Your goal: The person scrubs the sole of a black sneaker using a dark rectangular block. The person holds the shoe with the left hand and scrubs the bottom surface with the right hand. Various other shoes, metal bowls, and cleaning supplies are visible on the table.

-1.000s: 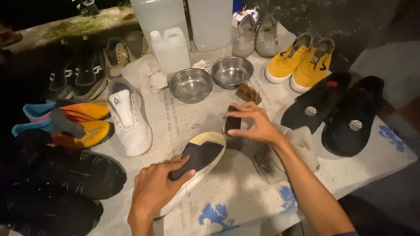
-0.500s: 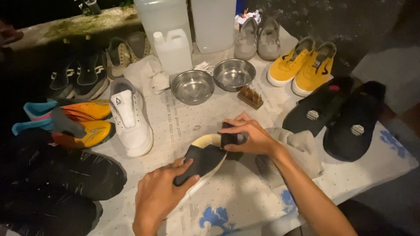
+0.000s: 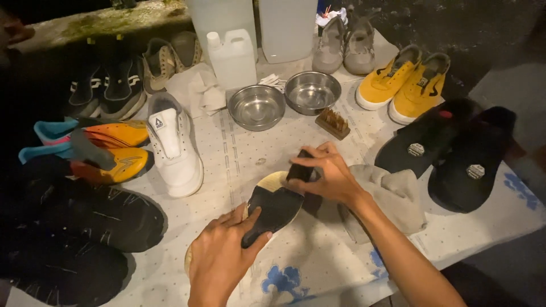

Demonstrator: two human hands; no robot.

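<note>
We have a dark flat insole with a pale underside (image 3: 273,207) lying on the dotted white table cover (image 3: 239,165), near the front edge. Our left hand (image 3: 222,258) pins its heel end, thumb and fingers clamped over the dark face. Our right hand (image 3: 324,176) is closed around a small dark brush (image 3: 300,172), its end touching the insole's toe.

Close by: two round steel bowls (image 3: 257,106), a wooden bristle brush (image 3: 333,123), a crumpled grey cloth (image 3: 392,193) just beside the right wrist, a white high-top sneaker (image 3: 170,142) and a white plastic jug (image 3: 232,57).

Risks, as we judge them: the insole looks thin and bendy, so hard brushing could buckle the toe or drag it from under the left hand. A wide stroke could also knock the nearer bowl.
</note>
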